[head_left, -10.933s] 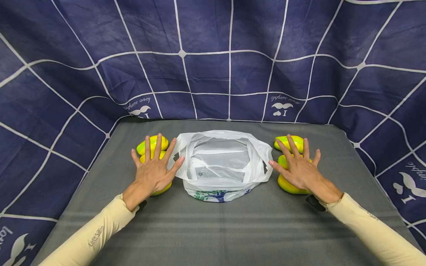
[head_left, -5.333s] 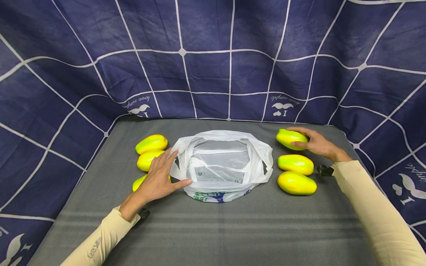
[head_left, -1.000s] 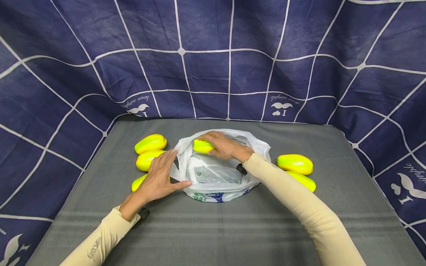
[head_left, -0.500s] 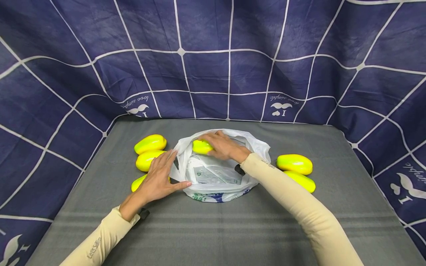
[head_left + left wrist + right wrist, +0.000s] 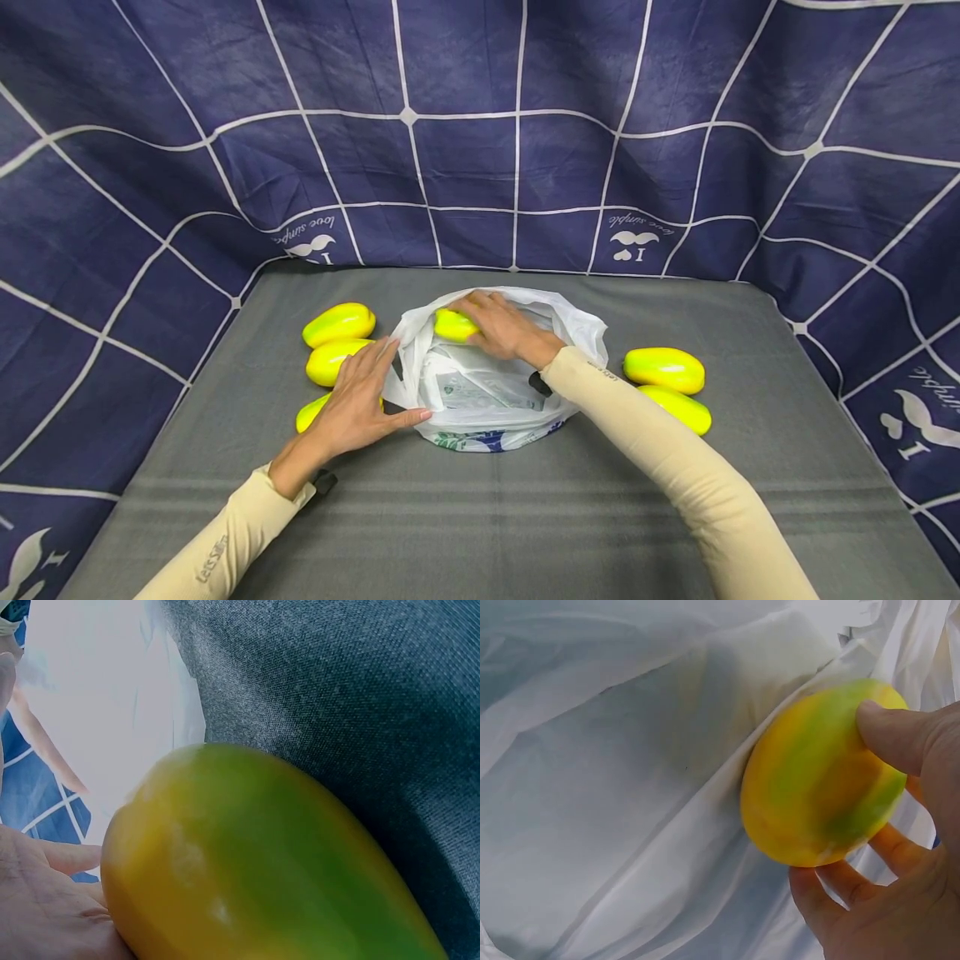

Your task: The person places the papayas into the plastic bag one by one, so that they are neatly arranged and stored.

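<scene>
In the head view a white plastic bag [image 5: 491,429] stands with its mouth gaping upward. My right hand [image 5: 506,327] reaches into that mouth and grips a yellow-green papaya [image 5: 453,326]. The right wrist view shows thumb and fingers around this papaya [image 5: 821,776], against the bag's white inner film [image 5: 630,765]. My left hand [image 5: 356,408] lies at the bag's left side, fingers straight and spread, fingertips at the rim. Beneath it a papaya [image 5: 311,412] is partly covered; the left wrist view shows a papaya [image 5: 247,862] close beside the palm.
Two more papayas, a rear one [image 5: 340,324] and a middle one [image 5: 330,361], lie left of the bag. On the right are an upper papaya [image 5: 664,370] and a lower papaya [image 5: 678,408], partly behind the sleeve. A blue checked curtain [image 5: 465,167] surrounds the grey table [image 5: 420,525].
My right hand has taken the rear papaya from the right row and carried it left into the bag. Over the last second it barely moves; the bag shifts slightly. The left hand stays put.
</scene>
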Motion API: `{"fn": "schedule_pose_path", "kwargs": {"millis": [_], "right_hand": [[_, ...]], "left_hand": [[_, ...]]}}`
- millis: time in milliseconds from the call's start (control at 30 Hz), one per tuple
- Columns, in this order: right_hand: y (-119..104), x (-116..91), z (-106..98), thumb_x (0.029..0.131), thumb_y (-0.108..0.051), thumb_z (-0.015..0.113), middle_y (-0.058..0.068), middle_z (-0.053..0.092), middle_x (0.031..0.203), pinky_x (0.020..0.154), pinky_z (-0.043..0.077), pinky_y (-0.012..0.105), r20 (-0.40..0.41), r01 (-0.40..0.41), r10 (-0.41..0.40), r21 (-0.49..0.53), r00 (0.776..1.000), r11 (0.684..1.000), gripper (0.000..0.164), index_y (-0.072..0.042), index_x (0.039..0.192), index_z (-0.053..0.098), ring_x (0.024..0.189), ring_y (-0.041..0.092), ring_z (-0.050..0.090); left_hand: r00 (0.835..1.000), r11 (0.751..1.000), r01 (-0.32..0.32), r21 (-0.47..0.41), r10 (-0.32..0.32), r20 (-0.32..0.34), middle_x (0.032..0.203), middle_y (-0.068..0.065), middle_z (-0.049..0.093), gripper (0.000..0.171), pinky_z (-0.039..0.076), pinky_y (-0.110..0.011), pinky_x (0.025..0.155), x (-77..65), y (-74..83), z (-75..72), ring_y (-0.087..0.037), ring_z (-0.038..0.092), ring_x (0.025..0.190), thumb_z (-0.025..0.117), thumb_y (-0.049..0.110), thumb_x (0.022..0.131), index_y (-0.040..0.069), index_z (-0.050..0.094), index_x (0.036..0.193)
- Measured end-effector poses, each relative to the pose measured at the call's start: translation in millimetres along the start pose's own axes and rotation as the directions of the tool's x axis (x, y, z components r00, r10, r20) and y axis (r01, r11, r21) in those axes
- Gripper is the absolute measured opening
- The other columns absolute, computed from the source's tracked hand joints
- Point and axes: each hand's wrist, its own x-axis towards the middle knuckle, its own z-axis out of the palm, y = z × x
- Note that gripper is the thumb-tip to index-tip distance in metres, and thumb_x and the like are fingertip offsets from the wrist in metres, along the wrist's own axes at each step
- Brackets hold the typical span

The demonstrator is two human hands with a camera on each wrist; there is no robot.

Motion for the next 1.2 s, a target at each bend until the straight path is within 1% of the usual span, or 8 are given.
{"fn": "schedule_pose_path", "kwargs": {"millis": [100, 300, 567, 733, 933, 1200], "right_hand": [[-1, 1, 1, 0.097, -0.020, 0.066, 0.009, 0.046, 0.147, 0.109, 0.042, 0.047, -0.001, -0.008, 0.008, -0.014, 1.000, 1.000, 0.059, -0.023, 0.151, 0.042, 0.125, 0.034, 0.047], [-1, 0, 1, 0.096, -0.021, 0.067, 0.009, 0.047, 0.147, 0.109, 0.042, 0.046, -0.017, -0.004, 0.003, -0.033, 1.000, 0.999, 0.059, -0.022, 0.150, 0.043, 0.126, 0.033, 0.048], [0, -3, 0, 0.095, -0.021, 0.069, 0.010, 0.049, 0.146, 0.111, 0.040, 0.047, -0.047, 0.026, -0.027, -0.015, 0.999, 1.000, 0.059, -0.019, 0.149, 0.045, 0.128, 0.034, 0.047], [1, -6, -1, 0.095, -0.023, 0.069, 0.011, 0.048, 0.147, 0.114, 0.037, 0.047, -0.052, 0.048, -0.048, -0.001, 0.998, 0.999, 0.059, -0.018, 0.149, 0.044, 0.131, 0.034, 0.046], [2, -12, -6, 0.096, -0.024, 0.068, 0.011, 0.047, 0.148, 0.116, 0.035, 0.046, -0.052, 0.063, -0.061, 0.042, 0.997, 0.997, 0.057, -0.017, 0.148, 0.045, 0.135, 0.034, 0.045], [3, -27, -19, 0.097, -0.025, 0.066, 0.012, 0.051, 0.147, 0.115, 0.038, 0.044, -0.044, 0.097, -0.094, 0.073, 0.995, 0.993, 0.056, -0.012, 0.148, 0.047, 0.134, 0.033, 0.047]], "left_hand": [[1.000, 1.000, -0.002, 0.001, 0.002, -0.003, 0.158, -0.025, 0.031, 0.110, 0.017, -0.063, 0.116, 0.1, -0.3, 0.0, -0.042, 0.027, 0.147, 0.079, 0.057, 0.078, -0.003, 0.028, 0.155], [1.000, 1.000, 0.013, -0.002, -0.013, 0.003, 0.158, -0.024, 0.030, 0.112, 0.014, -0.067, 0.117, 0.5, -0.3, -0.1, -0.042, 0.025, 0.148, 0.079, 0.059, 0.077, -0.002, 0.027, 0.156], [1.000, 1.000, 0.006, 0.013, -0.006, 0.001, 0.158, -0.024, 0.030, 0.111, 0.016, -0.064, 0.117, 0.5, -0.1, -0.5, -0.042, 0.026, 0.147, 0.079, 0.058, 0.078, -0.002, 0.027, 0.155], [1.000, 1.000, 0.014, 0.011, -0.014, 0.006, 0.159, -0.024, 0.030, 0.111, 0.015, -0.065, 0.117, -0.1, -0.4, 0.0, -0.043, 0.025, 0.147, 0.078, 0.058, 0.078, -0.002, 0.027, 0.156], [1.000, 1.000, 0.016, 0.012, -0.016, 0.006, 0.159, -0.024, 0.029, 0.111, 0.015, -0.065, 0.117, 0.1, -1.2, 0.2, -0.043, 0.025, 0.147, 0.078, 0.059, 0.078, -0.002, 0.027, 0.156], [1.000, 1.000, 0.018, 0.009, -0.019, 0.013, 0.160, -0.024, 0.028, 0.114, 0.014, -0.065, 0.118, 0.1, -1.5, -0.3, -0.043, 0.024, 0.148, 0.079, 0.059, 0.077, -0.003, 0.026, 0.156]]}}
